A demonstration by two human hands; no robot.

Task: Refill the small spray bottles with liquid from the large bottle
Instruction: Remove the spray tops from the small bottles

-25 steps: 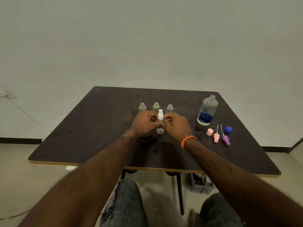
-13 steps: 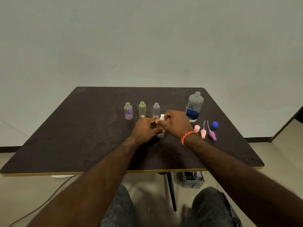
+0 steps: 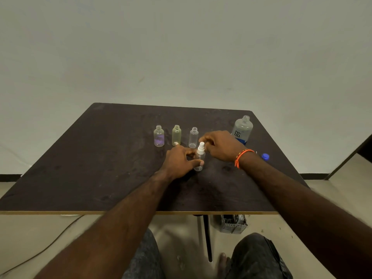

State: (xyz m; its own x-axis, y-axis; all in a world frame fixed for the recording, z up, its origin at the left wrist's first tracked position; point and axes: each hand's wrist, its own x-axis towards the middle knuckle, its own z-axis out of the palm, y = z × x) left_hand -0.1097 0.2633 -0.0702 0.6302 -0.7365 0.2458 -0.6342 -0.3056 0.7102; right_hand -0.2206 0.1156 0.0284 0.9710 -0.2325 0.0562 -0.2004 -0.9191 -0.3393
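Note:
A small clear spray bottle [image 3: 199, 160] with a white spray head [image 3: 200, 148] stands on the dark table [image 3: 100, 178]. My left hand [image 3: 179, 162] grips its body between thumb and fingers. My right hand [image 3: 221, 144] curls its fingertips at the white head from behind and above. Behind the hands stand three small uncapped bottles in a row: a purple-tinted one [image 3: 159, 136], a yellow-green one [image 3: 176, 134] and a clear one [image 3: 193, 136]. The large uncapped bottle [image 3: 242, 128] with a blue label stands at the right, partly hidden by my right hand.
A blue cap [image 3: 265, 156] lies on the table beside my right wrist, which hides the other loose caps. A grey basket [image 3: 233, 223] sits on the floor under the table. A cable [image 3: 40, 250] runs over the floor at the left.
The camera view has shifted, so the table sits further left in view. My right hand has lifted from the bottle's side to the spray head. My left hand keeps its hold.

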